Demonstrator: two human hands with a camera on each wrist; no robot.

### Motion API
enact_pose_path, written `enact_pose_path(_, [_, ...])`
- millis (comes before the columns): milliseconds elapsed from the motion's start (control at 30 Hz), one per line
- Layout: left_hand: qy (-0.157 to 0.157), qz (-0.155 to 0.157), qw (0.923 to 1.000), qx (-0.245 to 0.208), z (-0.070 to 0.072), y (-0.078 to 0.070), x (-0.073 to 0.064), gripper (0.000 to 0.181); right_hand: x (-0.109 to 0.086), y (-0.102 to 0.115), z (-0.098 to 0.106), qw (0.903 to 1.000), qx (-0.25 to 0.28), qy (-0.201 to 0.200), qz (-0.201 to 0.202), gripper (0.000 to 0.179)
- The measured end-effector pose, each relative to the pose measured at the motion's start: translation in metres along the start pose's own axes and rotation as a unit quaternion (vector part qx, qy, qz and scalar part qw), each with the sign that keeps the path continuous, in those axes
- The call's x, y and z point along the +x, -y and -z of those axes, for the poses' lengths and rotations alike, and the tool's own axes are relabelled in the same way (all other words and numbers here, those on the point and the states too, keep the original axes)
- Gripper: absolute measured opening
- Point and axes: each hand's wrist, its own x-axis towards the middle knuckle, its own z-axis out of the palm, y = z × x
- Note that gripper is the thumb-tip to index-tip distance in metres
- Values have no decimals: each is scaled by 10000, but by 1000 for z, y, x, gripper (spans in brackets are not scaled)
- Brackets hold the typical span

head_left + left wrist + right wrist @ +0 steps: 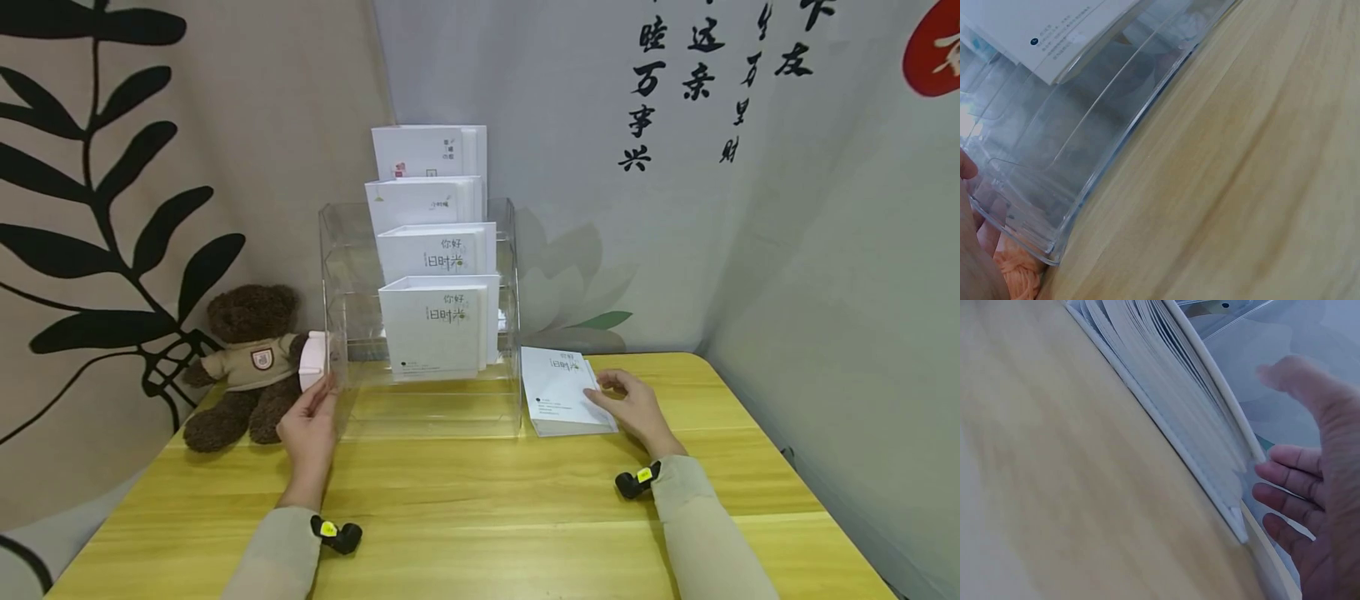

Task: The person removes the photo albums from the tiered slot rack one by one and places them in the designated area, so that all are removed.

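A clear plastic display rack point(427, 412) stands on the table, with white books point(438, 329) propped on its stepped tiers. My left hand point(309, 425) holds the rack's lower left side, thumb and fingers on either side of the clear wall in the left wrist view. To the right of the rack, another white book point(566, 392) with Chinese lettering lies flat. My right hand point(633, 408) is at this book's right edge, fingers loosely bent and thumb raised apart. The right wrist view shows the book's page edges point(1166, 387) and my fingertips close beside its corner.
A brown teddy bear point(251, 367) in a beige shirt sits left of the rack, with a pale pink object point(312, 360) by its paw. Behind the wooden table point(480, 517) hang printed cloth walls point(555, 100). An orange yarn-like thing point(1019, 272) shows beside the rack.
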Motion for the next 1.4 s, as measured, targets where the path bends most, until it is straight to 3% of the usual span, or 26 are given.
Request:
enact_pose_path(633, [38,22,10000,-64,4,1,3,27,2,4,-6,9995,264,-36,142,64])
enact_pose_path(833, [23,127,9999,11,8,5,-4,26,-3,8,-8,9995,322,-13,57,65])
enact_pose_path(1000, [-69,-61,10000,-11,7,5,-1,24,1,17,-6,9994,332,63,26,67])
enact_pose_path(1200, [87,-94,9998,-133,0,0,4,26,8,30,2,9985,375,-118,379,58])
enact_pose_path(1400, [-41,-80,9999,-68,0,2,1,24,13,45,2,9934,840,-145,763,48])
